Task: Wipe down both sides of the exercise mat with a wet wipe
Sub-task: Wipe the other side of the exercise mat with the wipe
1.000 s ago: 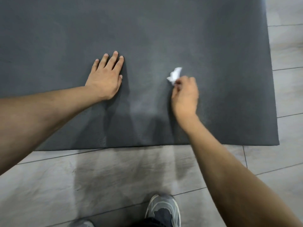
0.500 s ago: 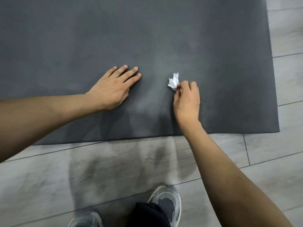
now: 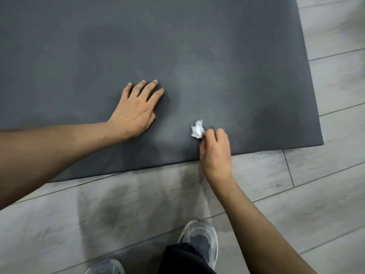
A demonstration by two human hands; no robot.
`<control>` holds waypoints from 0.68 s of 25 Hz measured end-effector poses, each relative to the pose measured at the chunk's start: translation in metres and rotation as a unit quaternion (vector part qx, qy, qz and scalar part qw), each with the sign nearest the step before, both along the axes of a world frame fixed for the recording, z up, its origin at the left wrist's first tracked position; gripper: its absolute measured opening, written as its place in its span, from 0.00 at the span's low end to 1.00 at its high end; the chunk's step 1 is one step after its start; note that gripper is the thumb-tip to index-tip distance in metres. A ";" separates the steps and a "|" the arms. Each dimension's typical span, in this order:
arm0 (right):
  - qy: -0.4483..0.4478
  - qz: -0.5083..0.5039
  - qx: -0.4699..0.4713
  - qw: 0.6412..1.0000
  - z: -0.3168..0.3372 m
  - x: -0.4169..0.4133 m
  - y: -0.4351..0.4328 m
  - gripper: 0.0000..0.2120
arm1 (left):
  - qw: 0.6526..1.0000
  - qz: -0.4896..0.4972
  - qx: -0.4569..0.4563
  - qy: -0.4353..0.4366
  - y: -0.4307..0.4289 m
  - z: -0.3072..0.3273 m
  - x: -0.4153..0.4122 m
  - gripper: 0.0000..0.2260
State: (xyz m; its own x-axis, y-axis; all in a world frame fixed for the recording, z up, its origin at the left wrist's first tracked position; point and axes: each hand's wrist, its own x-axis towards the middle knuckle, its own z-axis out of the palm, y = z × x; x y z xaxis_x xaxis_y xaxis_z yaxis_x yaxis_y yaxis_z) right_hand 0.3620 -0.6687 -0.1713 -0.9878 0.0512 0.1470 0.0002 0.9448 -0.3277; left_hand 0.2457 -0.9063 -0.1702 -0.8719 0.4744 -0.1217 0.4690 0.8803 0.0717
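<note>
the dark grey exercise mat (image 3: pixel 177 46) lies flat on the pale wood-look floor (image 3: pixel 325 175), its near edge running across the middle of the view and its right corner showing at the right. the left hand (image 3: pixel 136 113) is planted palm-down on the mat, fingers straight and a little spread, pointing away from the person, nothing in its grasp. over to the right, the right hand (image 3: pixel 216 153) sits right at the mat's near edge, wrist out over the floor, fingers curled in and pinching a crumpled white wet wipe (image 3: pixel 197 131) at their tips. the wipe is a small scrunched ball and looks to be touching the mat's surface, just inside the near edge, between the two hands and much nearer the right one. a lighter, hazy patch (image 3: pixel 189 76) shows on the mat beyond the wipe. down on the floor, a grey trainer (image 3: pixel 199 238) sits under the right arm with a dark trouser leg (image 3: pixel 185 260) over it, and the toe of a second trainer (image 3: pixel 106 266) pokes in at the bottom edge, to its left. a soft shadow (image 3: pixel 110 210) falls on the floorboards between the mat and the shoes.
</note>
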 end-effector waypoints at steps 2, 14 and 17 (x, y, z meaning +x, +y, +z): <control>-0.016 -0.061 -0.025 0.998 0.000 0.002 0.009 0.01 | 1.000 -0.027 0.004 -0.005 0.008 0.001 -0.001 0.31; -0.035 0.038 -0.016 0.999 0.001 -0.005 -0.026 0.08 | 0.986 0.022 -0.023 -0.161 0.056 0.042 -0.045 0.20; -0.107 -0.028 -0.074 0.991 0.025 -0.029 -0.014 0.05 | 0.967 -0.005 -0.048 -0.249 0.053 0.058 -0.064 0.20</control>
